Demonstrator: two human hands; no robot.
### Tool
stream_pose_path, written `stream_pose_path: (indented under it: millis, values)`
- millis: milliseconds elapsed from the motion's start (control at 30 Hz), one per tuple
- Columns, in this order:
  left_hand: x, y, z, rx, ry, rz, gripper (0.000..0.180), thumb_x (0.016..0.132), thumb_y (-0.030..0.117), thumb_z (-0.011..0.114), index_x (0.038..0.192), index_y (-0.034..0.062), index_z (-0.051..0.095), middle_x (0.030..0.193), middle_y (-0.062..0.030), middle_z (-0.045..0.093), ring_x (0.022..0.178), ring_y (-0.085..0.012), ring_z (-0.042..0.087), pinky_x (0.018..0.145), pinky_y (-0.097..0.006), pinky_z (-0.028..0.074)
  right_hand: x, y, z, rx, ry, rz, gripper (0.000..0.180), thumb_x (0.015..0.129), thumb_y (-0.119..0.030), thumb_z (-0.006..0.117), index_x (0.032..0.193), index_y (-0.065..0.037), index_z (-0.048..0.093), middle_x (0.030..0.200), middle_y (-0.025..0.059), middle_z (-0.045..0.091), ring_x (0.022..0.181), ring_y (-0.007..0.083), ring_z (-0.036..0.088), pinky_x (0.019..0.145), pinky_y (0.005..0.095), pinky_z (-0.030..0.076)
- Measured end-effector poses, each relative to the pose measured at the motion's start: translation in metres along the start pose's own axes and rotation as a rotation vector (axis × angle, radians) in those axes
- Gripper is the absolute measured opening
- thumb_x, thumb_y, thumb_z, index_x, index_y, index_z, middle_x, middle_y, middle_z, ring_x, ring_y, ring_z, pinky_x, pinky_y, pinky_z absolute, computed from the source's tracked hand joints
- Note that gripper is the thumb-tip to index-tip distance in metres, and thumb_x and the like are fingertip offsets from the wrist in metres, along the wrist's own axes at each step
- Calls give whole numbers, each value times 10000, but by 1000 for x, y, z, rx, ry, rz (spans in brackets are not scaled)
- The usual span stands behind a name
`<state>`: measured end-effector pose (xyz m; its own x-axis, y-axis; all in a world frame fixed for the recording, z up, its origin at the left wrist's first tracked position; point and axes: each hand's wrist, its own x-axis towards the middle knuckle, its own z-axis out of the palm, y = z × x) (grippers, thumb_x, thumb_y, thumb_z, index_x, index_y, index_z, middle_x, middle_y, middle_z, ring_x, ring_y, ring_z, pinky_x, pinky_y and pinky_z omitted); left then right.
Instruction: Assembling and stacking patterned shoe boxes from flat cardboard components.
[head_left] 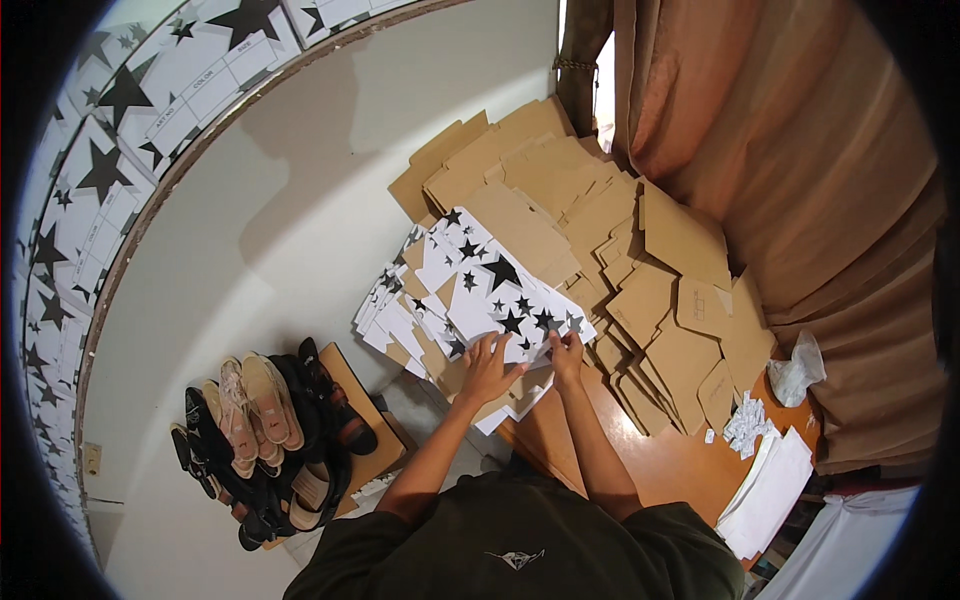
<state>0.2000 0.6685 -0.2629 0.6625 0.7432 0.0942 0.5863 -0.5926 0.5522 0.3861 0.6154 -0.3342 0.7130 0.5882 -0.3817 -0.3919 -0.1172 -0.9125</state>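
Clearly, the brown curtain [760, 150] is the largest thing here, hanging on the right behind the desk [660, 470]. Brown cardboard pieces [640, 300] cover much of the desk, lying flat and overlapping, probably because unfolded sheets share space well that way. To the left, well apart from the desk's bare part, shoes [268, 410] are crowded side by side, which likely saves room. The star-printed card [500, 275], white with black stars, lies on top of other printed pieces, directly in front of the person, presumably so that both hands reach it easily. White papers [768, 490] are stacked near the desk's right end. The left hand [487, 372] rests at the card's near edge with its fingers spread, seemingly to steady it. The right hand [567, 360] has curled fingers at the near right edge; I cannot tell whether they pinch it. A clear plastic bag [797, 370] stands at the far right, and small white packets [748, 425] are heaped just beside it.
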Motion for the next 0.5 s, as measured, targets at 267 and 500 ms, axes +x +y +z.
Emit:
stream_pose_path:
  millis: [267, 500]
  values:
    - [3, 3, -86, 36, -7, 54, 756, 845, 85, 659, 1537, 225, 388, 1598, -73, 341, 1483, -312, 297, 1144, -656, 207, -34, -79, 9, 249, 27, -101, 278, 962, -172, 725, 1090, -53, 510, 771, 18, 606, 682, 105, 563, 590, 280, 497]
    - [-3, 43, -122, 176, 75, 325, 881, 793, -58, 653, 1562, 284, 392, 1584, -25, 432, 1471, -241, 391, 1177, -642, 179, -80, -167, -2, 416, -56, -166, 224, 962, -222, 715, 950, -94, 532, 769, -11, 576, 630, 90, 558, 532, 263, 517]
